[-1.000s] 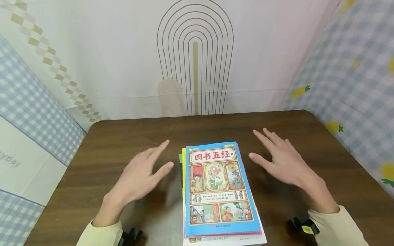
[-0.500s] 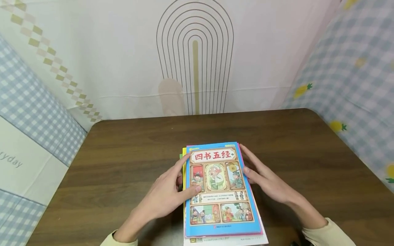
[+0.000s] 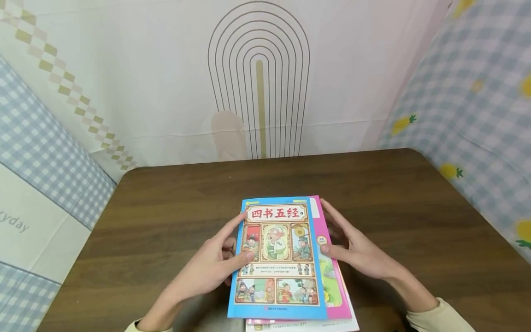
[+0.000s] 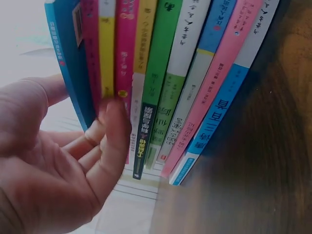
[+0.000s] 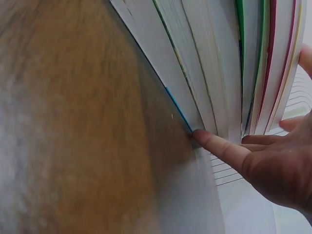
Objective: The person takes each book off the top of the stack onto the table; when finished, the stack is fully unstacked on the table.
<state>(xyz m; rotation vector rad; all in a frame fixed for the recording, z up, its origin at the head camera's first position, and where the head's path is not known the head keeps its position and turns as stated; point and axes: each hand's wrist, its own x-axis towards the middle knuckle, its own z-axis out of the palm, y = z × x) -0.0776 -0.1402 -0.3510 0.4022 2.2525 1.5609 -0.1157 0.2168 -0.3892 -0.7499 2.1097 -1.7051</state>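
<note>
My left hand [image 3: 213, 265] holds a blue comic-style book [image 3: 277, 311] by its left edge, thumb on the cover. In the left wrist view the fingers of the left hand [image 4: 73, 161] curl under the blue book [image 4: 68, 58], which leans slightly away from the spines below. A pink book [image 3: 321, 221] lies beneath it, showing along the right. My right hand [image 3: 365, 251] rests against the stack's right side, its thumb at the pink book's cover. In the right wrist view a finger of the right hand [image 5: 278, 165] touches the lowest book's edge [image 5: 180, 114].
Several more books make up the stack, with a green spine [image 4: 158, 58] and a light pink spine [image 4: 214, 87] among them. A white book [image 3: 307, 326] sticks out at the front. The brown wooden table [image 3: 166, 198] meets a patterned cloth [image 3: 174, 92] behind.
Both hands came in from the sides to the stack. The left hand then took hold of the blue book and slid it left, uncovering a strip of the pink book.
</note>
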